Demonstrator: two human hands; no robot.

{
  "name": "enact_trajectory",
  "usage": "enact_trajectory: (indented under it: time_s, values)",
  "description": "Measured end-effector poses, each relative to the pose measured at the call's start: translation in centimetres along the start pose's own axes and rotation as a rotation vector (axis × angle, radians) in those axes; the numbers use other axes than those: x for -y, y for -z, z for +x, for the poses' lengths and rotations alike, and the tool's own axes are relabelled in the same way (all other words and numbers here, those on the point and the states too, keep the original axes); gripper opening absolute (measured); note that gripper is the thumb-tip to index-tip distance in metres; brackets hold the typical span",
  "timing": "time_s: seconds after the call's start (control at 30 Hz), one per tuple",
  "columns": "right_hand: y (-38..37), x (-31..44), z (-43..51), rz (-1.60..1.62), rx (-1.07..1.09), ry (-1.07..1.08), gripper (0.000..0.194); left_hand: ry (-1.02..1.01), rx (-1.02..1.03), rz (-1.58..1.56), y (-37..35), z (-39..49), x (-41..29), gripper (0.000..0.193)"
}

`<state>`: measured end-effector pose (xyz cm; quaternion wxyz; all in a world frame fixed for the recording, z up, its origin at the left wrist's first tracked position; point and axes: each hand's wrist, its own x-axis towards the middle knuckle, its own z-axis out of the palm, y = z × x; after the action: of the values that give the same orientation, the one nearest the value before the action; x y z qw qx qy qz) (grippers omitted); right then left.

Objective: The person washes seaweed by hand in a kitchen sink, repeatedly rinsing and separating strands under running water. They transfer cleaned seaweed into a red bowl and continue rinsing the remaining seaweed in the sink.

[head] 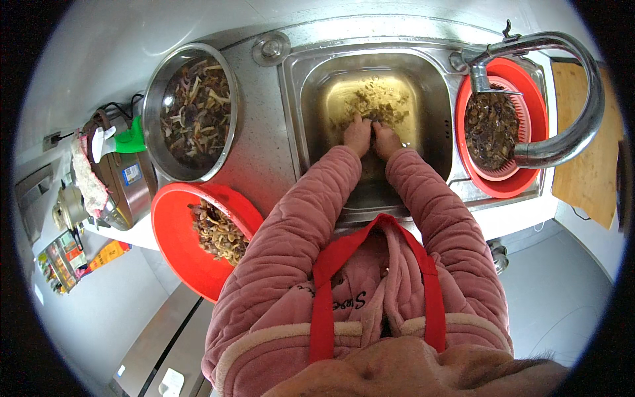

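A stainless steel sink (312, 124) lies before me with cloudy yellowish water in it. Brown mushroom pieces (379, 101) float or rest in the water, mostly beyond my fingertips. My left hand (357, 135) and my right hand (387, 140) are close together over the middle of the sink, fingers curled inward. A small dark piece, seemingly mushroom (375, 119), shows at the fingertips of both hands. Part of what they grip is hidden by the fingers.
Left of the sink stand a steel bowl (234, 129) of soaking mushroom strips and a red basin (173, 238) with paler mushrooms. At right, a curved faucet (590, 114) overhangs a red basin (538, 124) holding a pink basket (525, 111) of dark mushrooms. A wooden board (575, 183) lies beyond.
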<state>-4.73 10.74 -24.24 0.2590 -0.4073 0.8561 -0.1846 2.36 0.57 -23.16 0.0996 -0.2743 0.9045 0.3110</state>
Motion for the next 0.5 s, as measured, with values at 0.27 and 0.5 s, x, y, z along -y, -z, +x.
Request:
enact_trajectory:
  time_s: [0.27, 0.5]
  values:
    - [-1.7, -0.5, 0.1, -0.291, -0.080, 0.098, 0.016, 0.060, -0.060, -0.140, -2.0, 0.4, 1.5, 0.011]
    - [-2.3, -0.4, 0.7, -0.387, -0.038, 0.088, 0.015, 0.071, -0.336, -0.315, -2.3, 1.3, 2.8, 0.009]
